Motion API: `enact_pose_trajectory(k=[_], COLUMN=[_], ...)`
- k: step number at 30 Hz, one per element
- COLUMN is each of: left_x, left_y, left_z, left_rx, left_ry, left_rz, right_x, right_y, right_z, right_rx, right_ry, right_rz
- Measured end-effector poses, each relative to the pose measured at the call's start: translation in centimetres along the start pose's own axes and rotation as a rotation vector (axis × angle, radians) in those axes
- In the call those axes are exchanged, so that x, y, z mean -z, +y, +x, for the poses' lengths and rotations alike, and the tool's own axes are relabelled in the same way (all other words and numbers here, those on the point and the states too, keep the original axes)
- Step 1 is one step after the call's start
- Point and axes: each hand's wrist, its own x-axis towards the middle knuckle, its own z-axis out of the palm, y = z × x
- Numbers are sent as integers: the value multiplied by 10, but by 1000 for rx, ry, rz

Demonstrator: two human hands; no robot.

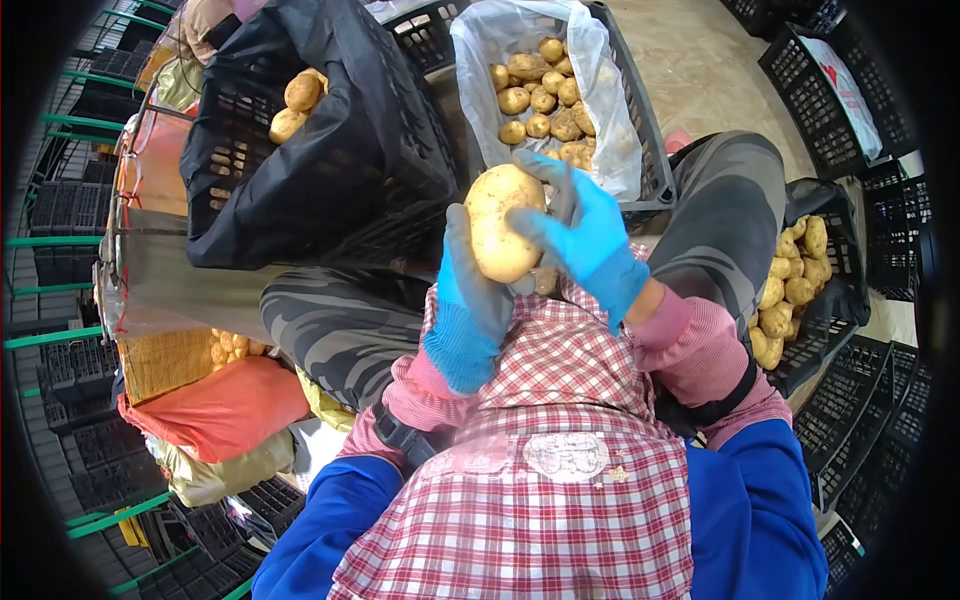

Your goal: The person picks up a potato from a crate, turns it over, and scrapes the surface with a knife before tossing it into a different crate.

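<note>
A large pale yellow potato (pixel 503 222) is held up above my lap. My left hand (pixel 470 285), in a blue and grey glove, is wrapped round its left side and underside. From the right, my right hand (pixel 580 225), gloved alike, touches it with the thumb on its face and fingers near its top edge. Beyond it stands a crate lined with white plastic (pixel 475 60), holding several smaller potatoes (pixel 540 90). A crate lined with black plastic (pixel 290 205), at the upper left, has a few potatoes (pixel 302 93) inside.
A black-lined crate (pixel 850 290) of large potatoes (pixel 797 285) stands to my right. Black crates (pixel 845 410) are stacked beyond it. At the left lie a red sack (pixel 225 408) and a greenish sack (pixel 235 465). My camouflage-clad legs (pixel 720 210) flank the apron (pixel 540 500).
</note>
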Motion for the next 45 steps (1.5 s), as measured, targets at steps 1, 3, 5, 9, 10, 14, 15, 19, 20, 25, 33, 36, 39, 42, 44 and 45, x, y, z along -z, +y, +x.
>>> enact_pose_trajectory(k=[1,3,5,9,10,14,15,19,20,25,33,36,39,42,44,45], left_x=[2,6,23,24,24,12,11,25,25,4,-3,-4,6,11,9,8], left_y=[2,-3,-11,-11,-15,-10,-8,7,10,34,23,20,18,16,15,16], left_z=[1,0,4,-5,-6,-7,-7,-1,-1,-6,0,-2,1,3,1,0], left_rx=[45,154,187,-142,-133,60,117,-55,-180,-762,-523,-486,-473,-388,-346,-352], left_ry=[-51,-69,-182,-72,-83,-121,-162,-531,-489,-122,-93,-89,-139,-209,-206,-186], left_rz=[-23,-212,-247,663,622,311,180,25,152,932,576,509,461,248,162,198], right_x=[4,9,7,11,14,33,36,51,53,40,27,22,21,27,28,23], right_y=[1,6,6,-4,-12,3,6,18,21,-27,-30,-16,-16,-15,-17,-23], right_z=[6,6,1,6,8,13,15,17,17,6,-2,1,0,0,1,0], right_rx=[-132,-27,150,-86,-76,-138,-129,11,71,-117,-4,87,16,-138,-168,-154], right_ry=[-26,6,41,51,75,155,160,239,271,-178,-238,-185,-128,-88,-76,-75], right_rz=[305,100,-96,214,129,134,-11,-438,-505,213,324,281,297,291,297,319])
